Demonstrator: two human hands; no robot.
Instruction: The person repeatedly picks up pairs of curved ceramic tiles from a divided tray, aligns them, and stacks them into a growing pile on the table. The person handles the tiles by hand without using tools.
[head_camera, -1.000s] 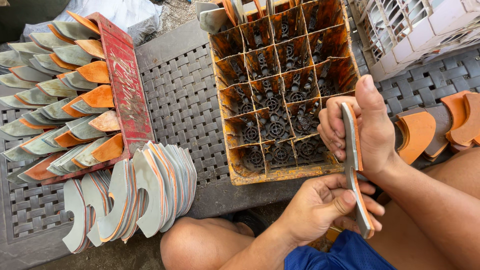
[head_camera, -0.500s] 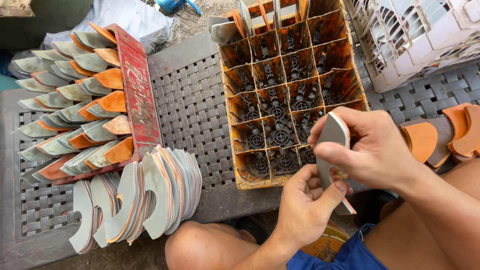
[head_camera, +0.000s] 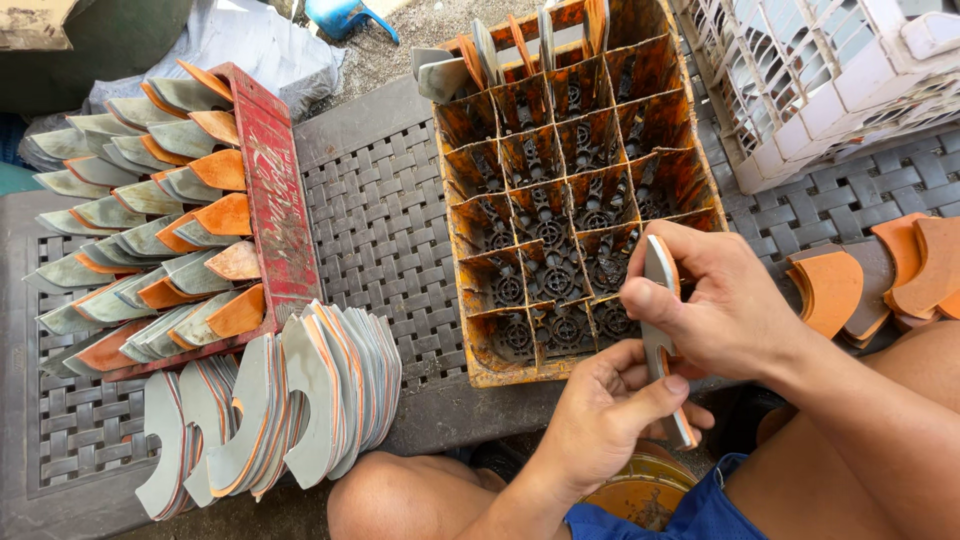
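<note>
Left hand (head_camera: 600, 425): seen at the lower middle of the frame, palm turned up, fingers curled around the lower part of the curved piece (head_camera: 664, 340), thumb pressed across its bottom end.
Right hand (head_camera: 715, 305): placed just above, at the right of centre, closed around the upper half of the same piece; the thumb is laid on the near face and the fingers are wrapped behind.
Curved piece: a thin, flat, arched cut-out, grey on one face with an orange edge, held upright and edge-on between both hands, in front of the near corner of the crate.
Handling: it is judged light and fairly stiff, perhaps slightly bendable, and not fragile; the flat faces look matte and easily gripped. It is best taken by the two ends, faces pinched, as is done here.
Tin (head_camera: 640, 490): a round, rusty-orange container is partly seen below the hands, between the knees.
Stack (head_camera: 290, 405): like pieces are stood on edge at the lower left of the bench (head_camera: 380, 220).
Crate (head_camera: 570, 190): an orange divided crate, its near cells empty, with a few pieces in the far row.
Red crate (head_camera: 170, 220): at the left, filled with grey and orange pieces.
White crate (head_camera: 830, 80): at the upper right.
</note>
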